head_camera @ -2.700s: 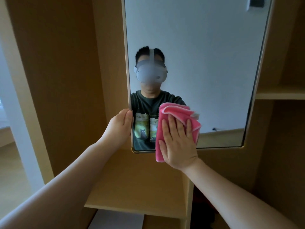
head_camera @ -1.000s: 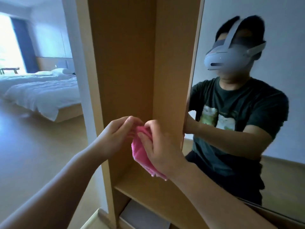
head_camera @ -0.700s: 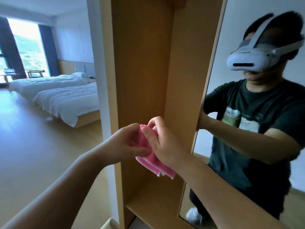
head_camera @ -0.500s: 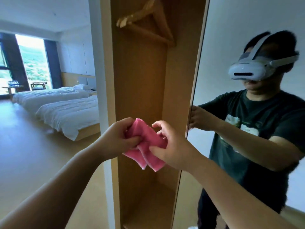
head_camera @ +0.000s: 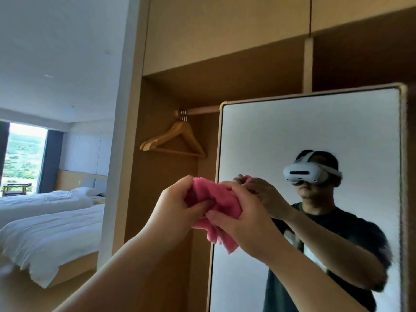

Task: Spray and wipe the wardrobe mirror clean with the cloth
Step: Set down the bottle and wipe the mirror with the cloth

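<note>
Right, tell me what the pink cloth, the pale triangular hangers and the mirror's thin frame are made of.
Pink cloth: soft napped fabric, likely microfibre or terry; it bunches and looks fuzzy. Pale triangular hangers: light wood, matte, grain unclear, shiny metal hooks. Thin mirror frame: gold-toned, slight sheen, probably metal, though unsure.

Middle of the cloth is buried under the fingers of the left hand and right hand, so its fold can't be read. The mirror runs off the bottom edge, its right frame is smeared, hands and cloth cover part of its left edge, and the rail disappears behind its top corner. The bed is cut by the left edge; how many hangers there are is too small to tell.
</note>
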`<state>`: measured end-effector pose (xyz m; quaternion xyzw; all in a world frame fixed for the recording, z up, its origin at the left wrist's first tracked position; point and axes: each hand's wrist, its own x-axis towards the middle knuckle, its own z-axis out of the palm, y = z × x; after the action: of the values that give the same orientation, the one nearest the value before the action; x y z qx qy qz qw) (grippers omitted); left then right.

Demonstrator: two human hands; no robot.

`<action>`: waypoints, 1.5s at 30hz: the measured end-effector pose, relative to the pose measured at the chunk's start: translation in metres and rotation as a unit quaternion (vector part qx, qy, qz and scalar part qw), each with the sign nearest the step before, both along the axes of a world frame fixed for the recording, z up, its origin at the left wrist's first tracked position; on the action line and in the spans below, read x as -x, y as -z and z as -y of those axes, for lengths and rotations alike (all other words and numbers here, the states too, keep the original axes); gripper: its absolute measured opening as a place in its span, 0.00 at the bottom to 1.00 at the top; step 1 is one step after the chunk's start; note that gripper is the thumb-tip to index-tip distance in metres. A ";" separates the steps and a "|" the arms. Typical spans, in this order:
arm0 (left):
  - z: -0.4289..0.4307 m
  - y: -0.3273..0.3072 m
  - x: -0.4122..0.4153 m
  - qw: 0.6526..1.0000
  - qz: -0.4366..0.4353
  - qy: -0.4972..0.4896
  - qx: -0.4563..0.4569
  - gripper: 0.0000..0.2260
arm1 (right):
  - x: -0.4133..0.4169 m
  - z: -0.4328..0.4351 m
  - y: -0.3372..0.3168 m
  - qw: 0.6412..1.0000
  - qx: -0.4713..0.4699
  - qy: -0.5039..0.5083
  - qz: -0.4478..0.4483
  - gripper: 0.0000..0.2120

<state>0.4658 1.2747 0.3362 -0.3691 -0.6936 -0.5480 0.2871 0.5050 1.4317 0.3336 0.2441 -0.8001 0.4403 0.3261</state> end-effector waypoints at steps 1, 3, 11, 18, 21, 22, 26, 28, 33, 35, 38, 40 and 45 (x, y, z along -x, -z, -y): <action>-0.003 -0.008 0.001 1.000 -0.007 -0.001 0.003 0.06 | -0.002 -0.003 -0.008 1.000 0.003 0.007 -0.005 0.14; -0.007 -0.020 0.004 1.000 -0.014 -0.008 0.021 0.07 | -0.003 -0.011 -0.021 0.999 0.011 0.033 -0.025 0.11; -0.014 -0.070 0.049 0.997 -0.070 -0.006 0.023 0.08 | 0.005 -0.024 -0.102 0.976 -0.051 0.180 -0.109 0.10; -0.025 -0.096 0.110 0.994 -0.102 -0.045 0.015 0.09 | 0.017 -0.008 -0.190 0.875 -0.159 0.370 -0.269 0.11; -0.033 -0.105 0.129 0.991 -0.119 -0.052 0.030 0.17 | 0.027 0.004 -0.221 0.791 -0.245 0.466 -0.312 0.08; -0.036 -0.106 0.133 0.991 -0.119 -0.052 0.032 0.19 | 0.031 0.008 -0.227 0.765 -0.270 0.490 -0.319 0.07; -0.047 -0.103 0.143 0.992 -0.115 -0.032 0.046 0.17 | 0.057 0.014 -0.239 0.718 -0.352 0.524 -0.294 0.08; -0.051 -0.099 0.146 0.991 -0.119 -0.017 0.053 0.15 | 0.077 0.008 -0.236 0.690 -0.391 0.556 -0.249 0.07; -0.056 -0.095 0.151 0.988 -0.144 -0.010 0.054 0.13 | 0.090 -0.012 -0.234 0.769 -0.360 0.499 -0.170 0.06; -0.059 -0.094 0.152 0.987 -0.151 -0.024 0.044 0.11 | 0.086 -0.015 -0.238 0.774 -0.375 0.489 -0.149 0.06; -0.065 -0.092 0.155 0.986 -0.159 -0.049 0.021 0.09 | 0.078 -0.020 -0.239 0.770 -0.387 0.489 -0.136 0.07; -0.068 -0.092 0.154 0.985 -0.162 -0.059 0.016 0.08 | 0.071 -0.027 -0.238 0.768 -0.388 0.493 -0.129 0.08; -0.070 -0.091 0.152 0.983 -0.165 -0.075 0.025 0.11 | 0.054 -0.043 -0.233 0.776 -0.382 0.488 -0.121 0.12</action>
<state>0.3134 1.3442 0.4269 -0.4089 -0.6758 -0.4390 0.4282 0.4512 1.4750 0.5670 -0.0232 -0.8686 -0.1524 0.4709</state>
